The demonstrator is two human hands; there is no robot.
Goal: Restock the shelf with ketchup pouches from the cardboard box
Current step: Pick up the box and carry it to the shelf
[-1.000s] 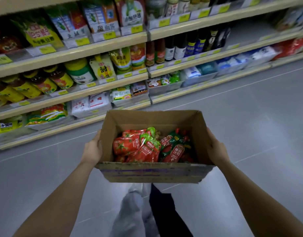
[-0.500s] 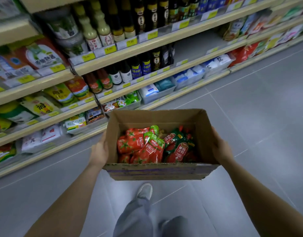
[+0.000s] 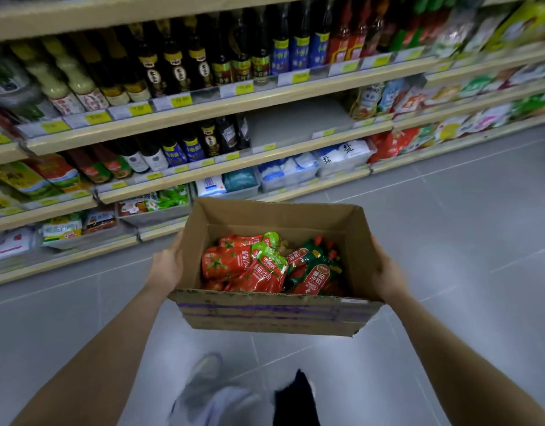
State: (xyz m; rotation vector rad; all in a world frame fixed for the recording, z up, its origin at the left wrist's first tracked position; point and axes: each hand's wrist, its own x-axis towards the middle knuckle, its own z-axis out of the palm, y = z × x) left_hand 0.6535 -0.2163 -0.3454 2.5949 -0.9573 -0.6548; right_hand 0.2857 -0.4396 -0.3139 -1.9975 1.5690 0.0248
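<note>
Head view showed the cardboard box [image 3: 266, 315] clamped between left hand [image 3: 166, 267] and right hand [image 3: 388, 276], ketchup pouches [image 3: 258, 265] heaped inside; they seemed soft, probably slippery, best pinched by a top edge.

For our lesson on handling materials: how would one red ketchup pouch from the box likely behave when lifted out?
The ketchup pouches lie slumped and creased in the cardboard box, so one would probably sag and flex. Their glossy film looks slippery. Being flat, they are unlikely to roll.
</note>
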